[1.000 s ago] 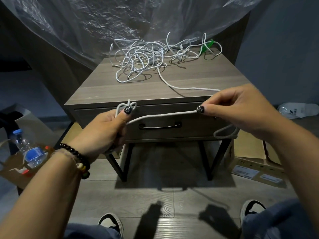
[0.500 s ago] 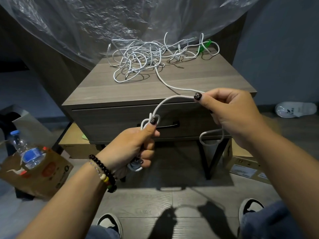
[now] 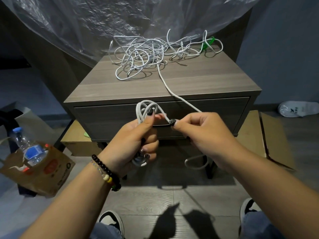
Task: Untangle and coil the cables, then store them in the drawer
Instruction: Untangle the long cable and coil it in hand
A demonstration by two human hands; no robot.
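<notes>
Head view only: left hand (image 3: 136, 140) is clenched round a small coil (image 3: 145, 109) of thick white cable, loops sticking up above the thumb and out below the fist, in front of the closed drawer (image 3: 110, 121) of the nightstand (image 3: 189, 87). Right hand (image 3: 203, 133) pinches the same cable between thumb and forefinger just beside the left thumb, feeding the next turn; a slack loop hangs below the right wrist. From the pinch the free cable run (image 3: 165, 83) goes up over the front edge of the nightstand top to the tangled pile (image 3: 155, 52) of thin white cables at the back edge, with a green tie or clip (image 3: 208, 42) near the back right corner. Step in hand looks like coiling the first cable; drawer handle is mostly hidden behind the hands. To do it well: keep loops even in size, lay each new turn flat under the left thumb, let the right fingers slide along the cable without twisting it, and pull gently so the run does not drag the pile off the front edge. A water bottle (image 3: 28, 149) in a paper bag sits on the floor at left.
</notes>
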